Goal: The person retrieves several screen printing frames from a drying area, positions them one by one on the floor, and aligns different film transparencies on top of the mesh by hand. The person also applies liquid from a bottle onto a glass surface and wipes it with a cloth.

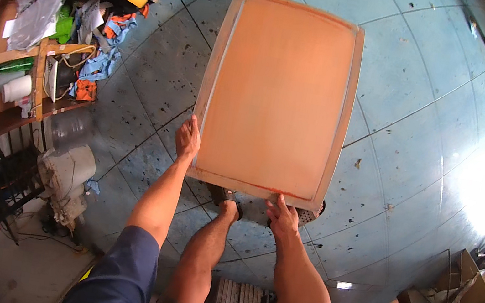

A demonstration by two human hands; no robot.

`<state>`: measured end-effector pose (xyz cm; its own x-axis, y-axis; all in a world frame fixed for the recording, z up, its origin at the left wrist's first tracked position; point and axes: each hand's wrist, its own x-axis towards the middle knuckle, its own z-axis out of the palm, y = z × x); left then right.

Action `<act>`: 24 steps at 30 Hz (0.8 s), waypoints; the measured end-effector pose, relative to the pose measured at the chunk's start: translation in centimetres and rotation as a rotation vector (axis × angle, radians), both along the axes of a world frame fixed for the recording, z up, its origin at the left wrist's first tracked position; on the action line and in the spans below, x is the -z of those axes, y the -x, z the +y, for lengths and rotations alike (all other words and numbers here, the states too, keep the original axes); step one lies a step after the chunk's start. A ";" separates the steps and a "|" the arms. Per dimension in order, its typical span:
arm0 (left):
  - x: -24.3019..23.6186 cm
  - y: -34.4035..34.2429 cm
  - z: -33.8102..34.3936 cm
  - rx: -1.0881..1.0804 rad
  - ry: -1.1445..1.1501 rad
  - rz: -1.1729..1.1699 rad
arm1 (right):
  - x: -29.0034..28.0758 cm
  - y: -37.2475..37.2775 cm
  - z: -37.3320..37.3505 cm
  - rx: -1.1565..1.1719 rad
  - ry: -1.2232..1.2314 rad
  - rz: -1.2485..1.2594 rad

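In front of me is a large screen printing frame (279, 100), with orange mesh stretched across a pale, orange-stained rim. My left hand (188, 137) grips its left side near the lower corner, the fingers wrapped round the edge and partly hidden. At the near edge, right of the middle, my right hand (284, 216) holds the rim, fingertips on top and the thumb side beneath. Whatever carries the frame's far end is hidden under it. Part of a dark, speckled object (308, 215) shows below the near right corner.
Blue tiled floor (404, 171) with dark specks surrounds the frame. On the left stands a wooden shelf (12, 61) crammed with rags, plastic bags and a white roll. Below it is a whitish machine (68, 171). Tools and boards (454, 299) crowd the lower right.
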<state>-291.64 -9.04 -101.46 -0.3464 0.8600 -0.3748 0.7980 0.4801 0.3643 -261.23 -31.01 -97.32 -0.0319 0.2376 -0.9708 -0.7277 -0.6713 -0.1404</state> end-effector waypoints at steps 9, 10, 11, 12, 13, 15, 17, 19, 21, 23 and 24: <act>9.0 -0.3 1.4 0.080 -0.040 0.029 | 7.7 0.6 2.3 -0.001 0.055 0.079; 9.7 0.0 1.5 0.053 -0.051 0.052 | 8.6 0.5 2.6 -0.010 0.035 0.121; 10.5 0.1 1.6 0.026 -0.063 0.073 | 9.4 0.5 3.0 -0.018 0.014 0.162; 10.9 0.3 1.8 0.000 -0.079 0.093 | 10.0 0.7 3.3 0.002 0.065 0.175; 11.2 -0.1 2.1 -0.026 -0.018 0.056 | 9.8 0.2 3.5 -0.053 0.047 0.198; 10.7 -0.8 3.3 -0.076 0.091 -0.021 | 8.8 -0.9 4.2 -0.165 -0.003 0.239; 9.3 0.1 3.5 -0.041 -0.085 0.155 | 6.3 -1.4 4.2 -0.220 0.049 0.212; 6.6 -0.1 3.8 -0.017 -0.145 0.229 | 2.9 -2.3 4.1 -0.270 0.076 0.155; 2.1 -1.8 3.1 0.004 -0.089 0.179 | -0.9 -5.3 1.7 -0.304 0.082 0.048; -3.1 -2.9 0.9 0.228 0.174 0.191 | -4.6 -9.4 -1.4 -0.828 -0.056 -0.330; -6.7 -4.7 -0.6 0.543 0.163 0.157 | -8.4 -10.6 -2.8 -0.668 0.095 -0.344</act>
<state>-286.98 -9.60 -94.71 0.0660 0.8653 -0.4969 0.9837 0.0270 0.1777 -250.60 -33.85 -88.92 0.1690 0.1887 -0.9674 -0.0876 -0.9747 -0.2055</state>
